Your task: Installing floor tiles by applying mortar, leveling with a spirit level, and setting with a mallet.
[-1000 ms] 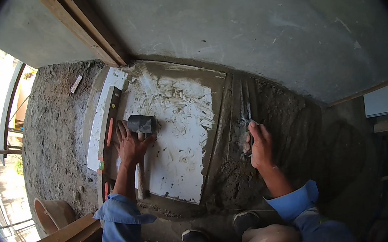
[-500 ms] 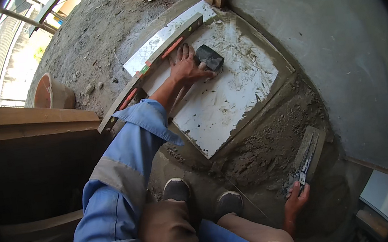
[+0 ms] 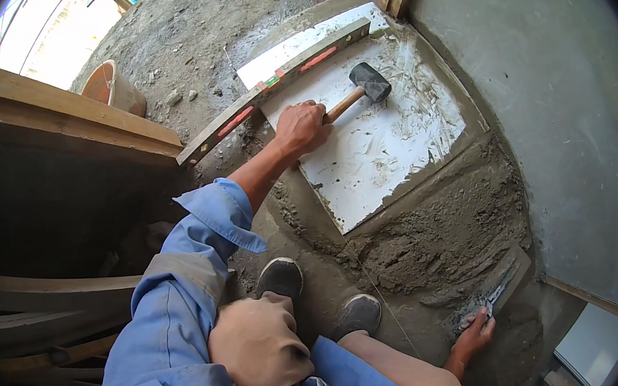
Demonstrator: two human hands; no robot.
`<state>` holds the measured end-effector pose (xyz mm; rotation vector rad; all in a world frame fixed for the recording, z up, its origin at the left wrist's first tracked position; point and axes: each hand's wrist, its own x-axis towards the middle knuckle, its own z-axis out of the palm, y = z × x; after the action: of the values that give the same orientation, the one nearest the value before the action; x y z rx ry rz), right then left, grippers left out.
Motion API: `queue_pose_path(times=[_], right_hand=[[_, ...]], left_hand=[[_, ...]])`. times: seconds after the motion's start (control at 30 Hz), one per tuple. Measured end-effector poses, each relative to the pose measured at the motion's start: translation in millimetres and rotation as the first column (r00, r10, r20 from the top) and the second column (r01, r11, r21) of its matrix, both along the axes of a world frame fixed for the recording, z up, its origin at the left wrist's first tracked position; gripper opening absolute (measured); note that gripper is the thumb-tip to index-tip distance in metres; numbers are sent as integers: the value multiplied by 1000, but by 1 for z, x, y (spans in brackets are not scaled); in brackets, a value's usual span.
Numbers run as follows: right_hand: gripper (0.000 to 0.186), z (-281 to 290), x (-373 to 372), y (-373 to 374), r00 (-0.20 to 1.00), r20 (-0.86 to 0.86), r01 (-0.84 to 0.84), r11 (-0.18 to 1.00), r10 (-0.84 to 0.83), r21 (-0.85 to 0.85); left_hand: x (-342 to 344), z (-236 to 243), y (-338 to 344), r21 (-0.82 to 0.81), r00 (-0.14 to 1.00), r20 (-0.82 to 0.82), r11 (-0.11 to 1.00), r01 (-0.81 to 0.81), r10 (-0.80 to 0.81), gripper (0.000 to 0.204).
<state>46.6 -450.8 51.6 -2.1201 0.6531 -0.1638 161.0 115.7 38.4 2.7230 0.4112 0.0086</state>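
Observation:
My left hand (image 3: 303, 127) is closed round the wooden handle of a rubber mallet (image 3: 370, 82), whose black head is over the white tile (image 3: 355, 165). Wet mortar smears streak the tile's face. Along its far left side lies a long spirit level (image 3: 288, 76) with red grips and a green vial. Down at the lower right, my right hand (image 3: 474, 336) grips the handle of a flat plastering trowel (image 3: 504, 283), its blade resting on the wet mortar bed (image 3: 435, 228).
At the right rises a grey plastered wall (image 3: 541, 90). Wooden beams (image 3: 71, 113) edge a dark opening at left. A bucket (image 3: 118, 93) stands on the rough ground beyond. Another white tile (image 3: 594, 340) leans at the lower right. A taut string (image 3: 388, 306) runs near my shoes.
My left hand has left the spirit level's side and now grasps the mallet by its handle, with the head turned. The right hand keeps the trowel on the mortar. The view has shifted slightly.

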Motion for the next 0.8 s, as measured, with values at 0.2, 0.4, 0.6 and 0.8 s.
queue_pose_path(times=[0.2, 0.4, 0.6, 0.8], right_hand=[[45, -23, 1, -3, 972, 98, -201, 973, 212, -114], [66, -44, 2, -45, 976, 26, 220, 965, -218, -144], [67, -85, 21, -134, 981, 75, 196, 881, -181, -430], [53, -80, 45, -138, 946, -128, 305, 952, -299, 30]], left_hand=[[30, 9, -40, -245, 994, 28, 965, -95, 106, 34], [6, 1, -74, -397, 990, 106, 917, -44, 94, 43], [-82, -6, -81, -327, 974, 208, 933, 154, -88, 37], [-124, -7, -18, -279, 983, 101, 952, -123, 156, 36]])
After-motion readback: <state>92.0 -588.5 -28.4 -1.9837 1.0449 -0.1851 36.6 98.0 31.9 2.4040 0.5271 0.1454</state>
